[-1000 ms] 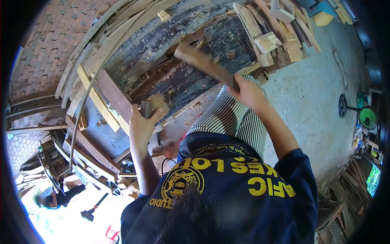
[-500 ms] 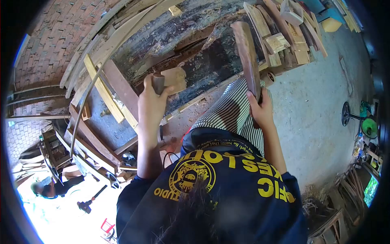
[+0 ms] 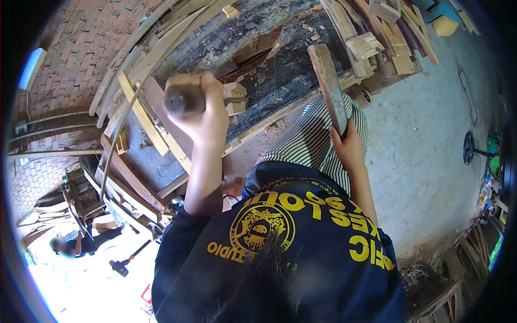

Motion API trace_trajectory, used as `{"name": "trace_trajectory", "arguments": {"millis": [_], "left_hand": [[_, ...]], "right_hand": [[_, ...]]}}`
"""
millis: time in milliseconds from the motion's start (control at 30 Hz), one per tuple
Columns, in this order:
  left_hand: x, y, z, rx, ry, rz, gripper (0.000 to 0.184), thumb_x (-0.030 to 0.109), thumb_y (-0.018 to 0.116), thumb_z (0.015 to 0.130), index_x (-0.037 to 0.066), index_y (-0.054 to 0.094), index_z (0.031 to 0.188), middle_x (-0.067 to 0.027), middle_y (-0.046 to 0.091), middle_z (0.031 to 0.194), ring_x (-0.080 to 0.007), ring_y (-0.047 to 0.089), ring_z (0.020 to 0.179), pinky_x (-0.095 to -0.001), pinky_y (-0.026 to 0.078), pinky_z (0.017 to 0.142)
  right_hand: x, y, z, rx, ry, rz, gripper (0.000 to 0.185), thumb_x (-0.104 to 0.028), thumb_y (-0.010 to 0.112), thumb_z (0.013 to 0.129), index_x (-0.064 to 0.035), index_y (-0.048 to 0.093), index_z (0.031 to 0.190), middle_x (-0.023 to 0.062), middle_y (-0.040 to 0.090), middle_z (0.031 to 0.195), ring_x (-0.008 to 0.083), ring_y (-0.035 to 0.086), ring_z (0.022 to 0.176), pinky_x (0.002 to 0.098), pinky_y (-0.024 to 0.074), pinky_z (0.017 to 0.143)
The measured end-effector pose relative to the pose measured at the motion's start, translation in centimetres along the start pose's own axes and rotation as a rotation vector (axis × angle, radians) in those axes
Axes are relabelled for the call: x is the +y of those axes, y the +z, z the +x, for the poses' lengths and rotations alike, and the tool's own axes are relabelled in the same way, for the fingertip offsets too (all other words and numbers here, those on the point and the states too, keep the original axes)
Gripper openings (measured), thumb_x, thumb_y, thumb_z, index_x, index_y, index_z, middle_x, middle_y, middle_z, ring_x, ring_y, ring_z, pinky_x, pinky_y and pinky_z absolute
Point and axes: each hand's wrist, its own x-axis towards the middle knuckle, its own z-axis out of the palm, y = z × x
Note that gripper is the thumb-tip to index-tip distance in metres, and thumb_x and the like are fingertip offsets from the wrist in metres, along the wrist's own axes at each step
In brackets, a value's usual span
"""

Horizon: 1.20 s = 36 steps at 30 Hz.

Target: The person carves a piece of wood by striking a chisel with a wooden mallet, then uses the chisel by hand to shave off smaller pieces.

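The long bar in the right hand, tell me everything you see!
The long bar looks like worn wood, reddish brown near its blunt free end and greyer lower down. It seems narrower at the grip. The right hand holds its lower end. It slants, free end over the dark worktop; whether it touches the striped trousers is unclear.

The left hand [image 3: 210, 117] is held forward, fingers [image 3: 210, 86] curled, the right hand [image 3: 350, 146] clenched further back

Stacked planks [image 3: 396, 40] and offcuts [image 3: 365, 46] show a workshop
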Motion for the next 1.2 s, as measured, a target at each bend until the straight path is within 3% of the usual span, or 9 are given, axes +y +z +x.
{"name": "trace_trajectory", "arguments": {"millis": [133, 200, 533, 700, 933, 1033, 1067, 1133, 1200], "left_hand": [[-1.2, 1.0, 0.2, 0.036, -0.108, 0.288, 0.019, 0.002, 0.068, 0.082, 0.005, 0.049, 0.080, -0.0034, 0.056, 0.068, -0.0080, 0.053, 0.056, -0.0247, 0.044, 0.051], [-1.8, 1.0, 0.1, 0.030, 0.017, 0.454, 0.018, 0.009, 0.065, 0.087, 0.003, 0.050, 0.080, -0.0062, 0.058, 0.061, -0.0113, 0.056, 0.053, -0.0244, 0.047, 0.052], [-3.2, 0.9, 0.1, 0.023, 0.071, 0.379, 0.015, 0.007, 0.064, 0.087, 0.002, 0.051, 0.081, -0.0062, 0.059, 0.062, -0.0111, 0.056, 0.053, -0.0236, 0.046, 0.051], [-3.0, 1.1, -0.1, -0.003, 0.066, 0.371, 0.012, 0.004, 0.062, 0.086, 0.002, 0.051, 0.082, -0.0062, 0.058, 0.062, -0.0113, 0.056, 0.052, -0.0238, 0.046, 0.050], [-3.3, 0.5, -0.1, 0.030, 0.056, 0.327, 0.010, -0.001, 0.059, 0.086, 0.001, 0.049, 0.084, -0.0075, 0.057, 0.063, -0.0126, 0.056, 0.054, -0.0255, 0.047, 0.051], [-4.2, -0.4, 0.3, 0.051, 0.164, 0.415, 0.014, -0.006, 0.059, 0.083, 0.001, 0.047, 0.081, -0.0074, 0.056, 0.062, -0.0125, 0.054, 0.051, -0.0258, 0.046, 0.049], [-4.5, -0.8, 0.1, 0.059, 0.073, 0.386, 0.016, -0.004, 0.063, 0.081, 0.002, 0.049, 0.086, -0.0060, 0.057, 0.071, -0.0129, 0.055, 0.061, -0.0264, 0.048, 0.058], [-4.2, -0.6, -0.1, 0.074, -0.014, 0.353, 0.020, -0.001, 0.067, 0.079, 0.002, 0.050, 0.091, -0.0046, 0.058, 0.080, -0.0132, 0.057, 0.072, -0.0270, 0.049, 0.067], [-3.3, 0.4, -0.4, 0.225, -0.184, -0.252, 0.035, -0.002, 0.070, 0.074, 0.002, 0.049, 0.102, -0.0046, 0.059, 0.088, -0.0142, 0.058, 0.078, -0.0276, 0.050, 0.076]], "right_hand": [[-0.6, -0.6, 0.0, -0.047, 0.039, -0.073, 0.040, -0.031, 0.064, 0.087, 0.0029, 0.047, 0.102, 0.0280, 0.061, 0.077, 0.0442, 0.062, 0.073, 0.0436, 0.0471, 0.061], [-0.8, -0.6, -0.1, -0.045, 0.060, -0.066, 0.040, -0.031, 0.064, 0.087, 0.0023, 0.047, 0.102, 0.0281, 0.061, 0.078, 0.0450, 0.062, 0.074, 0.0450, 0.0471, 0.061], [-0.9, -0.9, 0.0, -0.067, 0.068, -0.030, 0.040, -0.031, 0.064, 0.087, 0.0025, 0.046, 0.100, 0.0298, 0.061, 0.080, 0.0474, 0.061, 0.078, 0.0468, 0.0477, 0.065], [-1.1, -0.7, -0.2, -0.020, 0.030, 0.005, 0.041, -0.032, 0.065, 0.087, 0.0038, 0.049, 0.099, 0.0271, 0.061, 0.078, 0.0418, 0.062, 0.073, 0.0426, 0.0477, 0.064], [-7.8, -5.2, -0.1, -0.159, -0.031, 0.160, 0.041, -0.033, 0.067, 0.085, 0.0030, 0.050, 0.095, 0.0252, 0.061, 0.074, 0.0422, 0.063, 0.070, 0.0418, 0.0493, 0.062], [-12.4, -8.4, 0.6, -0.232, -0.493, 0.181, 0.040, -0.030, 0.068, 0.085, 0.0010, 0.051, 0.102, 0.0192, 0.060, 0.078, 0.0312, 0.063, 0.069, 0.0360, 0.0483, 0.062], [-14.2, -9.6, 0.6, -0.281, -0.585, 0.208, 0.040, -0.028, 0.069, 0.084, 0.0005, 0.053, 0.108, 0.0163, 0.060, 0.082, 0.0242, 0.062, 0.070, 0.0329, 0.0473, 0.064], [-18.3, -11.7, 0.3, -0.338, -0.794, 0.305, 0.045, -0.026, 0.072, 0.082, 0.0002, 0.052, 0.113, 0.0163, 0.060, 0.084, 0.0248, 0.062, 0.071, 0.0310, 0.0481, 0.065], [-21.8, -12.2, 0.1, -0.298, -0.922, 0.320, 0.043, -0.025, 0.072, 0.081, -0.0006, 0.052, 0.110, 0.0166, 0.061, 0.080, 0.0271, 0.063, 0.069, 0.0322, 0.0484, 0.064]]}}
